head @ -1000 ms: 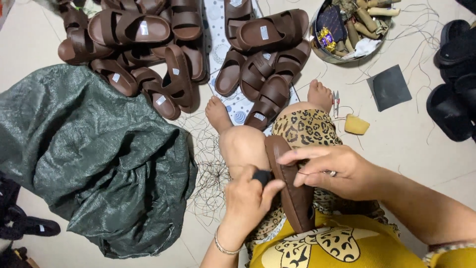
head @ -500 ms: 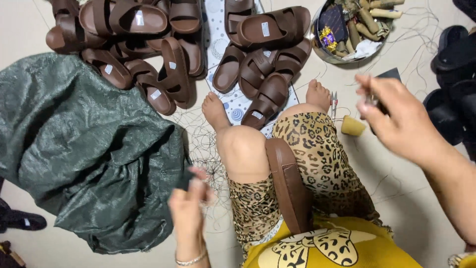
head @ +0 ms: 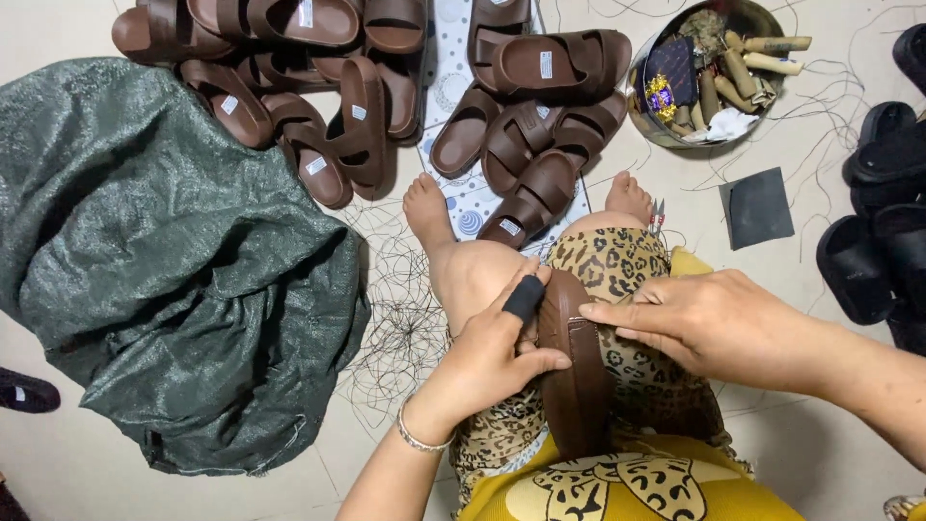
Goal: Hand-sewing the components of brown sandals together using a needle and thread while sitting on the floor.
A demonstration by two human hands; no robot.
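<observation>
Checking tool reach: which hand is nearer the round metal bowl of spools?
Right. The right hand lies below the metal bowl; the left hand is farther, lower left, both on the brown sandal.

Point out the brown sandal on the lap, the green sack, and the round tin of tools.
brown sandal (head: 579,396): head view, middle of its edge.
green sack (head: 164,260): head view, centre of the fabric.
round tin (head: 644,123): head view, left rim.

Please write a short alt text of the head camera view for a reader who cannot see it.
Both hands, left hand and right hand, hold a brown sandal on the lap of a person sitting on the floor. More brown sandals lie ahead, with a green sack at left and a round tin of tools.
</observation>
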